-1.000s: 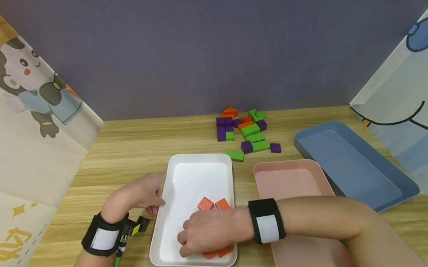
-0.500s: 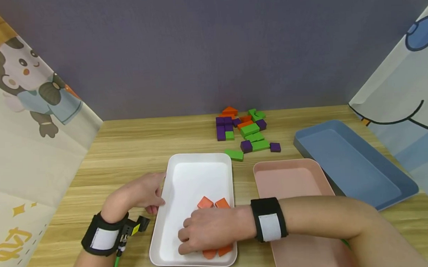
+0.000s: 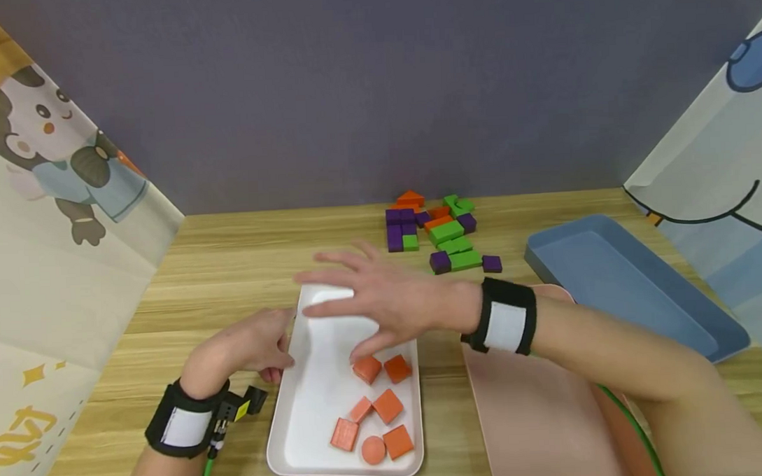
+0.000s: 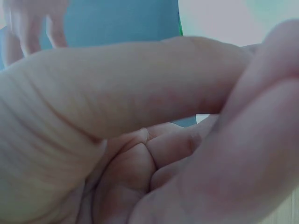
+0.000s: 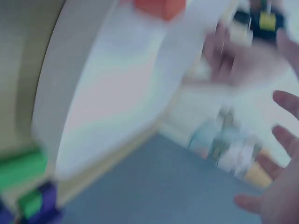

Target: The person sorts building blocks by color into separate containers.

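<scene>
Head view: forward, down. Wrist views: close-up.

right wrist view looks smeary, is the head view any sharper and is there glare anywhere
Right wrist view: blurred, the green block smeared, a bright patch on the white tray; head view: mostly sharp, the right hand blurred; left wrist view: washed out at upper right.

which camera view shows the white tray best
The head view: most of the white tray shows sharply, though the right hand hides part of its far end. The right wrist view shows a blurred part; I cannot make it out in the left wrist view.
</scene>
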Demonstrator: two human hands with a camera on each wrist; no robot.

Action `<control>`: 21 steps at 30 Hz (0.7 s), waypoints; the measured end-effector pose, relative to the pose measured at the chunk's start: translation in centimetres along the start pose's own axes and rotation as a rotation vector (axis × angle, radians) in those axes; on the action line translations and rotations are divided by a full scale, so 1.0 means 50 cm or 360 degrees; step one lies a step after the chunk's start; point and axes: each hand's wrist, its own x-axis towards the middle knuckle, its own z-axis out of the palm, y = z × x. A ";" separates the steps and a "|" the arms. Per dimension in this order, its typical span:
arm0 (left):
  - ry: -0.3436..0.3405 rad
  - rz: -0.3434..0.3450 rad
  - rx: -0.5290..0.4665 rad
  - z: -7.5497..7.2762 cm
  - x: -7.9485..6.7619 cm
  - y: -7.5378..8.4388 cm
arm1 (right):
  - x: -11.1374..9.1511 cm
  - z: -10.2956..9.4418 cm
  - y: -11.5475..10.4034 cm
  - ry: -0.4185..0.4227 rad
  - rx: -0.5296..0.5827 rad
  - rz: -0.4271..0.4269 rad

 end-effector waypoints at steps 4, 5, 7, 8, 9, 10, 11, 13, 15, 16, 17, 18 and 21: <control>0.0016 0.0008 0.0032 0.001 -0.001 0.002 | -0.025 -0.007 0.093 0.0092 -0.0056 0.0372; 0.0020 0.0007 0.0030 0.002 -0.001 0.002 | -0.033 -0.004 0.116 0.0085 -0.0069 0.0476; 0.0026 0.0002 0.0020 0.002 -0.002 0.002 | -0.053 0.003 0.162 0.0038 -0.0054 0.0679; 0.0028 -0.0002 0.0013 0.003 -0.002 0.003 | -0.065 0.009 0.185 0.0001 -0.0036 0.0779; 0.0029 -0.0004 0.0007 0.003 -0.002 0.003 | -0.077 0.016 0.207 -0.0034 0.0001 0.0878; 0.0030 -0.0004 0.0001 0.003 -0.002 0.003 | -0.091 0.023 0.228 -0.0070 0.0034 0.0974; 0.0030 -0.0005 -0.0006 0.003 -0.002 0.003 | -0.103 0.031 0.246 -0.0103 0.0071 0.1070; 0.0032 0.0002 -0.0019 0.003 -0.002 0.002 | -0.127 0.046 0.280 -0.0163 0.0145 0.1241; 0.0033 0.0011 -0.0026 0.003 -0.002 0.000 | -0.147 0.060 0.306 -0.0214 0.0213 0.1383; 0.0034 0.0018 -0.0026 0.003 -0.002 0.000 | -0.156 0.066 0.315 -0.0232 0.0239 0.1437; 0.0033 0.0024 -0.0029 0.003 -0.001 -0.001 | -0.163 0.072 0.324 -0.0252 0.0260 0.1478; 0.0034 0.0036 -0.0025 0.004 -0.001 -0.002 | -0.169 0.078 0.331 -0.0275 0.0282 0.1515; 0.0035 0.0042 -0.0022 0.004 0.000 -0.003 | -0.178 0.092 0.345 -0.0326 0.0320 0.1575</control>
